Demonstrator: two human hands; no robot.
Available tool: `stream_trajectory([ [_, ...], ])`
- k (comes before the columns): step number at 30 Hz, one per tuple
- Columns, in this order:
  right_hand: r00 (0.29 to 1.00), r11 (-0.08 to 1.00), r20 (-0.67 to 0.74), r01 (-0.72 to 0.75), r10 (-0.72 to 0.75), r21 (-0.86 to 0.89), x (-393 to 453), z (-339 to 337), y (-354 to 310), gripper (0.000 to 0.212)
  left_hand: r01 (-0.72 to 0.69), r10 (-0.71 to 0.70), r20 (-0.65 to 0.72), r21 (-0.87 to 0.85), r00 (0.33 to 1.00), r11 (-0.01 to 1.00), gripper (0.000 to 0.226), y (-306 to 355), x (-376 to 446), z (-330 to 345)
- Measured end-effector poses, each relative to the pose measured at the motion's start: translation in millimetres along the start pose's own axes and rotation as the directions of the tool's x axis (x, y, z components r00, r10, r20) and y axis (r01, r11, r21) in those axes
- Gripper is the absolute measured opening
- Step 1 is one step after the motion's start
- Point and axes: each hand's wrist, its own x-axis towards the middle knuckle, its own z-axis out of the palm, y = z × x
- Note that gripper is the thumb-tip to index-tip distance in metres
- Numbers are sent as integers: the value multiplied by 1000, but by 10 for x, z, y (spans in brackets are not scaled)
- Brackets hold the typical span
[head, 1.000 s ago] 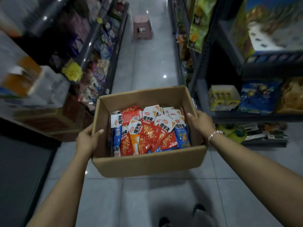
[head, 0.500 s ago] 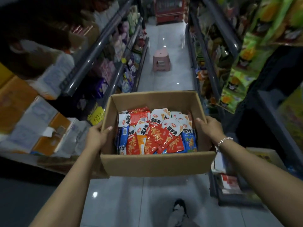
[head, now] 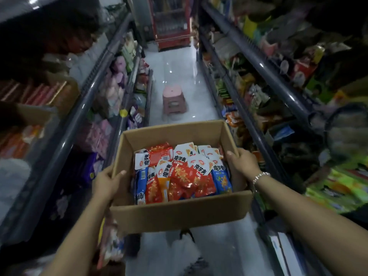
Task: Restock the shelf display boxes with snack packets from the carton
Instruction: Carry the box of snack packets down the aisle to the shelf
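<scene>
I carry an open brown carton [head: 179,214] in front of me, above the aisle floor. Inside lie several red, orange and blue snack packets [head: 183,172] with white tops. My left hand [head: 106,183] grips the carton's left wall, thumb curled over the rim. My right hand [head: 242,161] grips the right wall the same way, a bead bracelet on its wrist. Display boxes with goods sit on the left shelves [head: 39,96].
Shelving runs along both sides of a narrow tiled aisle, the left racks [head: 95,80] and the right racks [head: 249,62] packed with goods. A pink plastic stool [head: 173,99] stands mid-aisle ahead. A red drinks cooler [head: 171,22] closes the far end.
My view has lifted and moved forward along the aisle; the stool is nearer and the red cooler has come into sight. Both hands keep their grip on the carton.
</scene>
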Motion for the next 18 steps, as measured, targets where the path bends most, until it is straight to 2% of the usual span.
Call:
stream_trajectory([
  [11, 989, 994, -104, -106, 107, 11, 2105, 284, -1117, 38, -162, 163, 177, -25, 970, 987, 36, 1060, 2750, 392],
  [18, 985, 994, -137, -108, 105, -19, 3780, 408, -1549, 39, -170, 159, 221, 28, 962, 985, 37, 1722, 4466, 1022],
])
